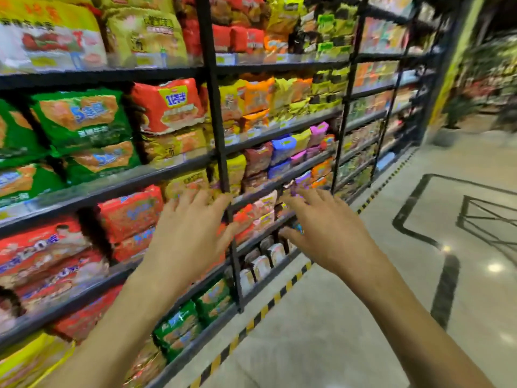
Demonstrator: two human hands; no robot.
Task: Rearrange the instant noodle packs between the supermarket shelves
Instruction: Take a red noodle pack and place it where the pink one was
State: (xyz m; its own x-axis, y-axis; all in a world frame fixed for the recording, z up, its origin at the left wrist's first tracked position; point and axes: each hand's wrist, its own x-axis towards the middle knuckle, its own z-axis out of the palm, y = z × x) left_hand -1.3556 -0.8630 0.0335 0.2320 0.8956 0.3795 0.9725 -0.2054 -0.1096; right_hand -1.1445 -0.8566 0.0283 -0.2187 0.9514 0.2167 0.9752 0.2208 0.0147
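Instant noodle packs stacked along black shelves [167, 169]: green multipacks [81, 121] far left, red multipacks [130, 214] mid-level beside the upright post [221, 152]. Left hand [193, 233] splayed, empty, just before the red packs. Right hand [327, 228] spread, empty, near pink packs [265, 208]. Likely light, crinkly, slippery film, brittle inside; best pinched at side edges.

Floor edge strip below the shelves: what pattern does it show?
Yellow and black diagonal stripes on the strip, head view.

Two hands, left [190, 233] and right [327, 233], both empty. Noodle packs [167, 105]: too many and too blurred to count. Five shelf [117, 183] tiers visible.
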